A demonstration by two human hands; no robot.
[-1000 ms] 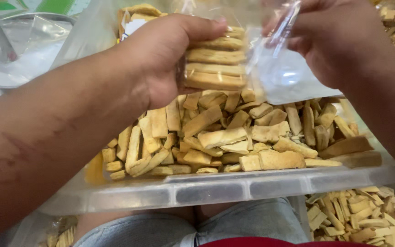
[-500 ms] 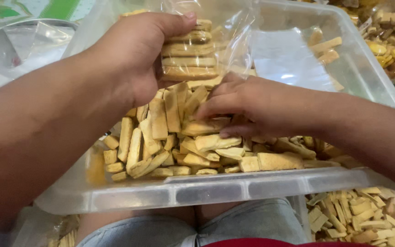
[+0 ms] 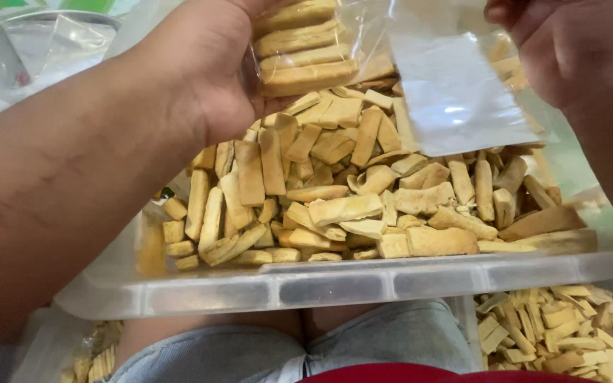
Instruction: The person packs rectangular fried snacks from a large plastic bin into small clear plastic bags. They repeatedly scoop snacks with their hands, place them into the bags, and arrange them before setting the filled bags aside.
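Clear plastic bag (image 3: 455, 99), thin and glossy, held up over the bin between both hands; its top edge runs out of the upper frame, so the mouth is not visible. Glare on the film hides part of what lies behind it.

Left hand (image 3: 207, 71): clenched on the bag's left side, gripping a stack of pale tan biscuit sticks (image 3: 305, 46) through the film; fingertips are hidden behind the stack.

Right hand (image 3: 569, 50): cut off at the upper right corner, pinching the bag's right edge; fingers mostly out of view.

Translucent rectangular plastic bin (image 3: 363, 284): rests across the person's lap, near rim toward the camera, far wall hidden by hands and bag. Contents: a loose heap of tan, flat-cut biscuit sticks (image 3: 363, 206), lying at mixed angles.

Second container at lower right (image 3: 562, 337): only partly seen, holding smaller yellowish sticks.

Crumpled clear plastic sheeting (image 3: 37, 50): upper left, contents indistinct.
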